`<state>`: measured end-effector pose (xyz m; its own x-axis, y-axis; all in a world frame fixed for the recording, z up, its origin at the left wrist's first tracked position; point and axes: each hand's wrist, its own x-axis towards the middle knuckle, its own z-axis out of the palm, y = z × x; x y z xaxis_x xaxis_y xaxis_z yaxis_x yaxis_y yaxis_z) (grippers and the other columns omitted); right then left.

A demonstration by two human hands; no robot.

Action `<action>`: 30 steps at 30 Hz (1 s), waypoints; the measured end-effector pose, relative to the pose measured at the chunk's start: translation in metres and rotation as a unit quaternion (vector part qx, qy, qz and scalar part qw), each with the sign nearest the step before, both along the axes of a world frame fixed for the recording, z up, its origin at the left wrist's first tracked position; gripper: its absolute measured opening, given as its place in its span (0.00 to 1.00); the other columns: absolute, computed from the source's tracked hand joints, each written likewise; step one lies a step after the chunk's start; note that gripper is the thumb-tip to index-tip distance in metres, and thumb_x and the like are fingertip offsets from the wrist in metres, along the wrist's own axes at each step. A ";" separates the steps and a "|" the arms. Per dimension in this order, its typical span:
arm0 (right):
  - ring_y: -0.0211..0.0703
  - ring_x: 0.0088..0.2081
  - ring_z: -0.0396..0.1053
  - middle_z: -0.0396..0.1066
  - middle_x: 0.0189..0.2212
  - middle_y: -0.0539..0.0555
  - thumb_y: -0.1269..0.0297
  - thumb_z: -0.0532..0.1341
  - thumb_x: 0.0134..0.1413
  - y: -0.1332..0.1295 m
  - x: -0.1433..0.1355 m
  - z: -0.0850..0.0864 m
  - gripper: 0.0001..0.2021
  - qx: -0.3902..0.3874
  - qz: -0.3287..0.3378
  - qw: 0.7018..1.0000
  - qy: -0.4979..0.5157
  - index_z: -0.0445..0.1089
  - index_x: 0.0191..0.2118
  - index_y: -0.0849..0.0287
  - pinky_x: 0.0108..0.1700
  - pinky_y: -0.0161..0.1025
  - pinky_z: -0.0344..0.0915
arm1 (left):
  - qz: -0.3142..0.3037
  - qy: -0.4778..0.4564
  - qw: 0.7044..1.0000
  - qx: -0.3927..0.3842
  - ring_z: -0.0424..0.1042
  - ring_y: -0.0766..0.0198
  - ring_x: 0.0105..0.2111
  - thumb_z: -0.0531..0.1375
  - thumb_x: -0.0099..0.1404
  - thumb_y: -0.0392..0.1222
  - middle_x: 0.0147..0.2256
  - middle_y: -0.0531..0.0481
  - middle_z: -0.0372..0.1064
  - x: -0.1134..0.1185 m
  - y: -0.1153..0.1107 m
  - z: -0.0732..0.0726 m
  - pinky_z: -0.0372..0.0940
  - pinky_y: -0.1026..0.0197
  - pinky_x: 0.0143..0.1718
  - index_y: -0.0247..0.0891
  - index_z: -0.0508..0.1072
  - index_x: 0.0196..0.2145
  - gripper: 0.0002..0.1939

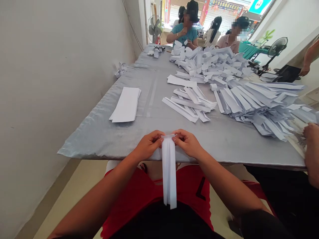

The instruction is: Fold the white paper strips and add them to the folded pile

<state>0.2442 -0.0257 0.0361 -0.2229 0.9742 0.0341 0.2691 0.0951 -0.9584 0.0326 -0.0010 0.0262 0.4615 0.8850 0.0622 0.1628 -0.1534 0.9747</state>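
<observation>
A long white folded paper strip [169, 172] hangs from my hands over the table's front edge, its lower end above my lap. Both long sides are folded inward, and a small flap shows at the top. My left hand [151, 143] pinches the top left corner between thumb and fingers. On the top right corner, my right hand [186, 142] has the same kind of pinch. Beyond them lies a loose heap of folded paper strips [190, 103]. To the left on the table is a neat stack of flat white paper sheets [126, 104].
Grey cloth covers the table [97, 132]. A large pile of folded paper pieces [211, 63] spreads at the back, with stacked strips [256, 103] to the right. Other people [186, 33] sit at the far end. Another person's hand [311, 136] is at the right edge.
</observation>
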 end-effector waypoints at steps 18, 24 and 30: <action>0.41 0.33 0.73 0.80 0.32 0.52 0.64 0.60 0.51 -0.002 0.003 -0.002 0.13 -0.020 -0.004 0.999 -0.048 0.80 0.39 0.56 0.37 0.38 0.67 | 0.055 -0.018 0.998 -0.021 0.74 0.62 0.29 0.59 0.54 0.47 0.28 0.51 0.77 -0.003 -0.001 -0.002 0.72 0.58 0.34 0.39 0.78 0.29 0.11; 0.42 0.34 0.75 0.81 0.33 0.52 0.64 0.59 0.53 -0.002 0.005 -0.005 0.14 -0.008 0.000 0.996 -0.088 0.80 0.41 0.56 0.37 0.38 0.69 | 0.058 0.003 0.998 -0.013 0.76 0.60 0.31 0.59 0.56 0.49 0.30 0.49 0.78 -0.003 -0.001 -0.003 0.72 0.57 0.36 0.40 0.80 0.30 0.13; 0.50 0.53 0.72 0.76 0.52 0.55 0.63 0.63 0.56 -0.003 0.009 0.002 0.19 0.167 0.073 0.964 -0.193 0.75 0.53 0.51 0.55 0.50 0.68 | 0.038 0.008 0.999 0.000 0.76 0.59 0.34 0.59 0.60 0.52 0.33 0.49 0.79 -0.002 0.003 -0.007 0.72 0.57 0.39 0.40 0.79 0.34 0.15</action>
<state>0.2528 -0.0289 0.0380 -0.4150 0.8808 0.2279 0.5602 0.4448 -0.6988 0.0304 0.0025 0.0187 0.3944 0.9173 0.0546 0.1903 -0.1397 0.9717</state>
